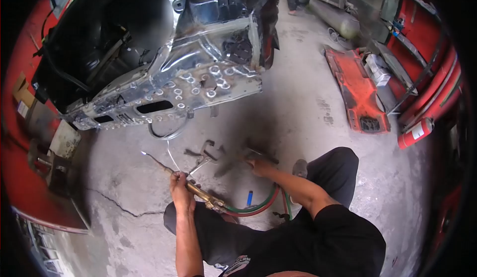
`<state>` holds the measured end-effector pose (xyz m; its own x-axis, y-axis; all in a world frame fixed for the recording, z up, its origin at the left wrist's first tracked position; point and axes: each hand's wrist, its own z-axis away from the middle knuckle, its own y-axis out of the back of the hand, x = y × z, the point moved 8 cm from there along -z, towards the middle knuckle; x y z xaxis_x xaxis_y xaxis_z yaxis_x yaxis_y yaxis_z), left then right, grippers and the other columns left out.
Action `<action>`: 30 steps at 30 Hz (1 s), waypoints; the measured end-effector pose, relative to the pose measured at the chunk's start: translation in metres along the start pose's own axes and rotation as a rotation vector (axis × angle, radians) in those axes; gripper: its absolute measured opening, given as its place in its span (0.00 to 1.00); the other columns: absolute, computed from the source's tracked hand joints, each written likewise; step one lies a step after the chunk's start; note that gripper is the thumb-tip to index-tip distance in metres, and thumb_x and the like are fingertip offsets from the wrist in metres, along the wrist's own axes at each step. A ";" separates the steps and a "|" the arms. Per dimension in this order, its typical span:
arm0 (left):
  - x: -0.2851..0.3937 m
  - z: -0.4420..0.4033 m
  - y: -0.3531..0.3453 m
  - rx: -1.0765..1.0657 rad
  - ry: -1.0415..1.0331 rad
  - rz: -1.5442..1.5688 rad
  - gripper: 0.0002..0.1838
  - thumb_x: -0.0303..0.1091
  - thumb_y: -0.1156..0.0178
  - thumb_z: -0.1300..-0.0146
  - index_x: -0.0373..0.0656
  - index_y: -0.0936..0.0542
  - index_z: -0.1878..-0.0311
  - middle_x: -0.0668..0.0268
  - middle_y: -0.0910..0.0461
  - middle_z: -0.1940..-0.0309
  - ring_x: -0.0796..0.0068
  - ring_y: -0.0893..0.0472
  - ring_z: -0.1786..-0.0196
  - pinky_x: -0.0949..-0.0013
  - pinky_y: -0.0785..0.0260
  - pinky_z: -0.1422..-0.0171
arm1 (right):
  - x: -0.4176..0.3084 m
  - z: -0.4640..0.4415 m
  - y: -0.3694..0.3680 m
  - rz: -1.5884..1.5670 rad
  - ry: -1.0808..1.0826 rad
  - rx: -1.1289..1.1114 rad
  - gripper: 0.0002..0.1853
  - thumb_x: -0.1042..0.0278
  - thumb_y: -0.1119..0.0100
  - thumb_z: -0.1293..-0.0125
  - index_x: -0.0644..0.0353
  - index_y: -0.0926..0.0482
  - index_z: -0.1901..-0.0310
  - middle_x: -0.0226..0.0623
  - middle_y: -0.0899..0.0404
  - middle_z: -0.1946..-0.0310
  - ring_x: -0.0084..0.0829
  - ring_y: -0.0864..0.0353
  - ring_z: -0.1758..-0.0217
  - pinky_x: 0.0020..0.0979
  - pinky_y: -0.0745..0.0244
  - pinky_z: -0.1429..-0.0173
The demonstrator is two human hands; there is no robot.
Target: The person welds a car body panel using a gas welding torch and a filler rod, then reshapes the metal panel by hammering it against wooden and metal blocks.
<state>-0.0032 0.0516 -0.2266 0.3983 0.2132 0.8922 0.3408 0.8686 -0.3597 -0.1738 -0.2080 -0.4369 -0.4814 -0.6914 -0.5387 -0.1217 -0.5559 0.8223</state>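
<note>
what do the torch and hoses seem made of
The torch looks mostly brass, judging by its yellow-gold colour and worn metallic sheen. The hoses are probably smooth rubber, red and green, bending in a loose curve, though plastic is possible.

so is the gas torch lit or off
Lit: a small bright bluish-white glow shows at the tip of the brass gas torch in the left hand.

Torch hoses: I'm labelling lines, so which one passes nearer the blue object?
The green hose, curving between the blue object and the farther red hose.
</note>
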 end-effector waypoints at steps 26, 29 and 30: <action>-0.001 0.048 -0.090 -0.382 -0.019 0.021 0.03 0.33 0.45 0.23 0.48 0.25 0.52 0.66 0.23 0.52 0.66 0.20 0.48 0.56 0.22 0.47 | -0.193 0.154 0.137 -0.870 0.299 -0.090 0.47 0.84 0.42 0.42 0.52 0.46 0.20 0.37 0.23 0.48 0.22 0.24 0.63 0.27 0.23 0.62; 0.038 0.053 -0.071 -0.208 -0.150 0.045 0.03 0.34 0.45 0.23 0.47 0.25 0.54 0.65 0.21 0.57 0.69 0.18 0.55 0.55 0.18 0.54 | -0.184 0.160 0.168 -0.986 0.237 -0.180 0.47 0.84 0.42 0.42 0.51 0.45 0.20 0.35 0.23 0.49 0.21 0.24 0.63 0.26 0.22 0.62; 0.044 0.047 -0.051 -0.178 -0.131 0.046 0.03 0.33 0.45 0.23 0.47 0.25 0.53 0.64 0.21 0.59 0.70 0.18 0.58 0.58 0.19 0.57 | -0.183 0.162 0.181 -1.108 0.181 -0.244 0.47 0.85 0.42 0.42 0.52 0.45 0.20 0.36 0.23 0.48 0.21 0.23 0.64 0.25 0.22 0.64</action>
<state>-0.0433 0.0375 -0.1561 0.3065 0.3168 0.8976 0.4743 0.7668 -0.4326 -0.2487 -0.1075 -0.1596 -0.0807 0.1878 -0.9789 -0.2195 -0.9613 -0.1663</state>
